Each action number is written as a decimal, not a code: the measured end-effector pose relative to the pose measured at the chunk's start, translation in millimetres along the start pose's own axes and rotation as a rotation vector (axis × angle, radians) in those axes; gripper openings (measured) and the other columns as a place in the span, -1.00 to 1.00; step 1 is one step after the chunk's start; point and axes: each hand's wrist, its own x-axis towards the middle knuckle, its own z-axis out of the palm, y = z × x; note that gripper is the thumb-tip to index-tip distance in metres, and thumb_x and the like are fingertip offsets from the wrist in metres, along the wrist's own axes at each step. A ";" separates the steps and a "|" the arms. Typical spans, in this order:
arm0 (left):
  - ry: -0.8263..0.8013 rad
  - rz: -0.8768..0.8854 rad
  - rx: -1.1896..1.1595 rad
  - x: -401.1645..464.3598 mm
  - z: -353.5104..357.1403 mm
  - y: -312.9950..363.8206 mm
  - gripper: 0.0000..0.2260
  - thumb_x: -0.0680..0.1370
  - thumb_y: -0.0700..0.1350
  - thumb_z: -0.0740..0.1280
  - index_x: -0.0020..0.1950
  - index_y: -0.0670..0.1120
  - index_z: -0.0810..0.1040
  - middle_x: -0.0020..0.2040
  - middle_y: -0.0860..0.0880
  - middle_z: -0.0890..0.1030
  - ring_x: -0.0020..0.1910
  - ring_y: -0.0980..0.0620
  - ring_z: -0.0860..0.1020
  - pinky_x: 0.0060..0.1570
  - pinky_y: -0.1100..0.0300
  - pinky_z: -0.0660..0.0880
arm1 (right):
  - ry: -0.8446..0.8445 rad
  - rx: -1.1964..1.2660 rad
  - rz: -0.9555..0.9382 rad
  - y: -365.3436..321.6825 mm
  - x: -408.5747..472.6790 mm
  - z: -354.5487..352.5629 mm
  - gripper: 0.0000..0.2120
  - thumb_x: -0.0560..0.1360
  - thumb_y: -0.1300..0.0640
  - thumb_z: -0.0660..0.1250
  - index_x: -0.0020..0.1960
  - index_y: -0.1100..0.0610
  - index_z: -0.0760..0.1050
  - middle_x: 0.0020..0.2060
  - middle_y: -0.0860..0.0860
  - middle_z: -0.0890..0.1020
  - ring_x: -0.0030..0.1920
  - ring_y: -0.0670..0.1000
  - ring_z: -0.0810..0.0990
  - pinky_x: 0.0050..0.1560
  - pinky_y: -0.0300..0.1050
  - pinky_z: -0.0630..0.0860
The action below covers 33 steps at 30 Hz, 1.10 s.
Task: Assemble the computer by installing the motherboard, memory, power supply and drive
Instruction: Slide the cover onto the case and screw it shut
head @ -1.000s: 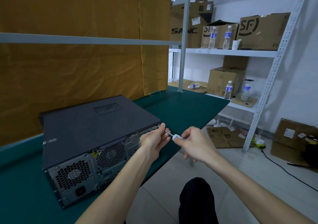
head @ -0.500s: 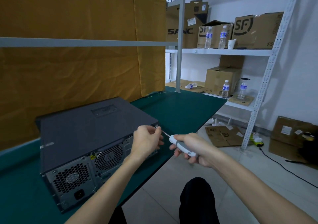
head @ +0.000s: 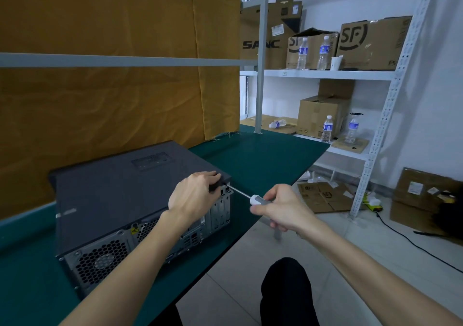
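A dark grey computer case (head: 120,190) lies on its side on the green table (head: 263,157), closed, its vented rear panel facing me. My left hand (head: 193,196) rests on the case's top rear corner, fingers curled over the edge there. My right hand (head: 280,211) grips the white-and-grey handle of a screwdriver (head: 246,196). Its metal shaft points left and up, and the tip meets the case's rear edge just under my left fingers. The inside of the case is hidden.
An orange cloth (head: 112,95) hangs behind the table, crossed by a grey rail (head: 125,60). White shelving (head: 325,74) at the right holds cardboard boxes and water bottles. Flattened boxes (head: 323,196) and a black cable (head: 413,243) lie on the floor. My dark-clad knee (head: 285,290) is below.
My left hand has moved from the screwdriver shaft up onto the case's top rear corner. The screwdriver tip has come up to that corner, and my right hand followed.
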 end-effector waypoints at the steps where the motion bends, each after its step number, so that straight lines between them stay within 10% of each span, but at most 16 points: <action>1: 0.006 0.003 0.017 -1.0 0.5 0.8 -0.72 0.63 0.02 0.30 0.32 0.09 0.62 0.36 0.18 0.58 0.26 0.01 0.58 -0.04 0.07 0.60 | -0.008 0.006 -0.012 -0.1 1.3 -0.7 -0.75 0.50 -0.06 0.47 -0.06 0.11 0.53 -0.38 0.05 0.68 -0.52 -0.07 0.55 -0.58 -0.27 0.29; 4: 0.017 -0.035 0.012 -1.1 0.1 4.9 -0.76 0.63 0.03 0.30 0.25 0.09 0.66 0.32 0.20 0.60 0.19 -0.03 0.61 -0.08 0.05 0.62 | -0.073 0.019 -0.017 -3.1 0.0 0.3 -0.60 0.65 -0.10 0.24 -0.02 0.24 0.58 -0.36 0.05 0.71 -0.53 -0.04 0.50 -0.56 -0.26 0.32; 9: -0.016 -0.112 -0.022 0.7 -0.8 4.7 -0.69 0.61 0.10 0.31 0.34 0.17 0.61 0.38 0.22 0.55 0.25 -0.03 0.60 0.08 0.03 0.61 | -0.043 -0.050 -0.032 -6.0 -3.8 8.0 -0.64 0.43 -0.09 0.53 -0.12 0.18 0.49 -0.41 0.05 0.54 -0.49 0.00 0.47 -0.54 -0.22 0.33; 14: -0.027 -0.076 -0.009 1.7 0.4 2.5 -0.68 0.62 0.09 0.31 0.37 0.16 0.59 0.40 0.22 0.53 0.27 0.00 0.59 0.07 0.05 0.61 | -0.092 -0.064 -0.018 -9.3 0.1 4.2 -0.65 0.67 -0.08 0.20 0.07 0.19 0.56 -0.30 0.08 0.69 -0.58 -0.04 0.43 -0.58 -0.28 0.33; 20: -0.011 -0.072 0.003 3.1 3.2 0.8 -0.69 0.64 0.11 0.30 0.37 0.15 0.59 0.39 0.22 0.54 0.28 0.03 0.58 0.07 0.07 0.58 | 0.015 -0.328 -0.146 -6.1 -0.5 6.9 -0.65 0.54 -0.11 0.41 -0.07 0.21 0.57 -0.41 0.02 0.58 -0.51 -0.01 0.50 -0.55 -0.25 0.33; 25: -0.009 -0.064 0.008 3.1 5.0 -0.3 -0.68 0.64 0.10 0.30 0.38 0.14 0.59 0.40 0.21 0.54 0.30 0.03 0.57 0.09 0.05 0.59 | -0.307 0.141 0.127 -7.9 5.2 -3.8 -0.53 0.65 -0.15 0.27 0.03 0.29 0.62 -0.46 0.00 0.54 -0.52 -0.04 0.44 -0.53 -0.25 0.33; 33: 0.002 -0.052 0.024 2.6 7.5 -2.2 -0.67 0.63 0.11 0.31 0.38 0.15 0.58 0.41 0.22 0.53 0.30 0.07 0.57 0.03 0.10 0.58 | 0.145 -0.537 -0.328 -3.1 0.5 11.6 -0.63 0.55 -0.09 0.42 -0.24 0.17 0.44 -0.41 0.00 0.52 -0.46 -0.01 0.48 -0.50 -0.14 0.28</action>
